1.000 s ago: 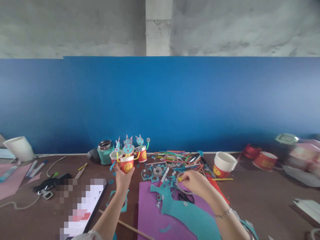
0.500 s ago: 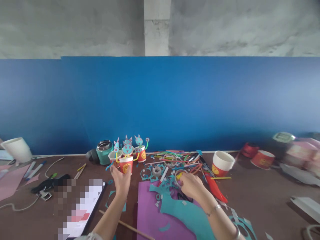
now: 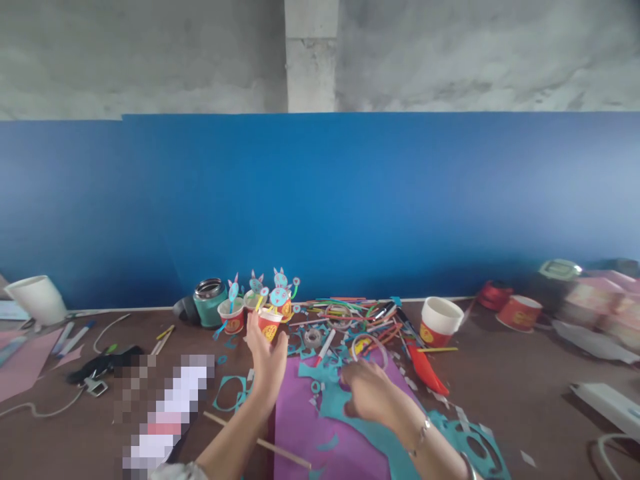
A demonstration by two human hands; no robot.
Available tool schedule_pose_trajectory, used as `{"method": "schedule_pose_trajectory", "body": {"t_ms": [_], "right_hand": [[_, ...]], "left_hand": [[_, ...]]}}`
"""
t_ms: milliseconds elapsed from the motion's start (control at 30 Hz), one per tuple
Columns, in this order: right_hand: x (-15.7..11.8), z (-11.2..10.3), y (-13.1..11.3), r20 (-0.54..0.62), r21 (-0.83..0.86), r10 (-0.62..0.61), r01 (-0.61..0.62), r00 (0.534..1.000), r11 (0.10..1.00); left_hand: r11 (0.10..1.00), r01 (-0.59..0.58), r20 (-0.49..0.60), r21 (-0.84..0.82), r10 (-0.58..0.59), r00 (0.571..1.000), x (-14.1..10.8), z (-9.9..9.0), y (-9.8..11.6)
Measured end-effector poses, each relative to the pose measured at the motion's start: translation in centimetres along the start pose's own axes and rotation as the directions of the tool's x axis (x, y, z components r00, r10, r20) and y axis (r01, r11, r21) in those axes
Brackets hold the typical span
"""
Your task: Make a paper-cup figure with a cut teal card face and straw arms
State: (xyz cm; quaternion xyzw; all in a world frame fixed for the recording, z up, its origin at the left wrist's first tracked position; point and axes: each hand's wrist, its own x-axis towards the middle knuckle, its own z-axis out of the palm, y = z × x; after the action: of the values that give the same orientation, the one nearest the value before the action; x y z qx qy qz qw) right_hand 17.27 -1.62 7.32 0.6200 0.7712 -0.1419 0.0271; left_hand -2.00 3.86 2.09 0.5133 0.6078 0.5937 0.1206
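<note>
My left hand [image 3: 269, 357] is closed around a red-and-white paper cup [image 3: 271, 325] that has a blue paper animal face [image 3: 280, 297] and yellow arms. Similar cups stand behind it, among them one with a blue rabbit-like figure [image 3: 233, 291] to its left. Over the teal paper [image 3: 363, 427] on a purple sheet [image 3: 300, 427] hovers my right hand [image 3: 367, 390], its fingers bent downward; what they hold, if anything, is hidden. Just beyond that hand lies a roll of clear tape [image 3: 384, 355] beside a red-and-white marker [image 3: 326, 347].
Coloured sticks and paper scraps [image 3: 345, 313] lie along the back. A teal thermos [image 3: 209, 305] stands at the left. To the right are a white-and-red cup stack [image 3: 440, 321] and a red knife-shaped item [image 3: 430, 375]. A phone [image 3: 173, 417] lies front left.
My left hand has moved right with the cup, which now tilts. My right hand has left the yellow item near the roll and come closer, over the teal paper.
</note>
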Motion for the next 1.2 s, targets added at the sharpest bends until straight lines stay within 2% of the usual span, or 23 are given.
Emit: {"method": "schedule_pose_trajectory", "body": {"t_ms": [100, 167, 200, 300, 367, 533, 767, 900, 1200], "right_hand": [[-0.3, 1.1, -0.3, 0.015, -0.028, -0.037, 0.038, 0.999, 0.999], [-0.3, 1.5, -0.3, 0.019, -0.037, -0.044, 0.045, 0.999, 0.998], [-0.2, 1.5, -0.2, 0.017, -0.037, -0.046, 0.047, 0.999, 0.998], [-0.1, 1.5, -0.1, 0.002, -0.038, -0.054, 0.054, 0.999, 0.998], [-0.1, 1.5, 0.0, -0.006, -0.031, -0.054, 0.053, 0.999, 0.998], [0.1, 1.6, 0.2, -0.002, 0.000, -0.059, 0.059, 0.998, 0.998], [0.1, 1.6, 0.2, -0.007, 0.030, -0.062, 0.062, 0.998, 0.998], [-0.1, 1.5, 0.0, -0.005, 0.052, -0.056, 0.056, 0.998, 0.997], [0.1, 1.6, 0.1, -0.005, 0.041, -0.041, 0.042, 0.999, 0.998]], "left_hand": [[0.972, -0.214, 0.013, 0.100, 0.214, 0.977, -0.7, 0.0, 0.0], [0.935, -0.297, 0.088, 0.193, 0.285, 0.954, -0.4, 0.1, -0.8], [0.918, -0.311, 0.137, 0.248, 0.284, 0.949, -0.1, 0.2, -1.4], [0.894, -0.258, 0.261, 0.366, 0.167, 0.951, 1.2, 0.4, -3.3], [0.900, -0.220, 0.299, 0.376, 0.107, 0.948, 1.9, 0.3, -4.3], [0.968, -0.016, 0.156, 0.250, -0.024, 0.988, 2.8, -0.2, -6.0], [0.938, 0.209, 0.078, 0.275, -0.238, 0.968, 5.0, -1.3, -7.4], [0.916, 0.250, 0.076, 0.314, -0.287, 0.955, 5.3, -1.6, -7.2], [0.862, 0.224, 0.083, 0.455, -0.291, 0.953, 5.3, -1.9, -5.6]]}}
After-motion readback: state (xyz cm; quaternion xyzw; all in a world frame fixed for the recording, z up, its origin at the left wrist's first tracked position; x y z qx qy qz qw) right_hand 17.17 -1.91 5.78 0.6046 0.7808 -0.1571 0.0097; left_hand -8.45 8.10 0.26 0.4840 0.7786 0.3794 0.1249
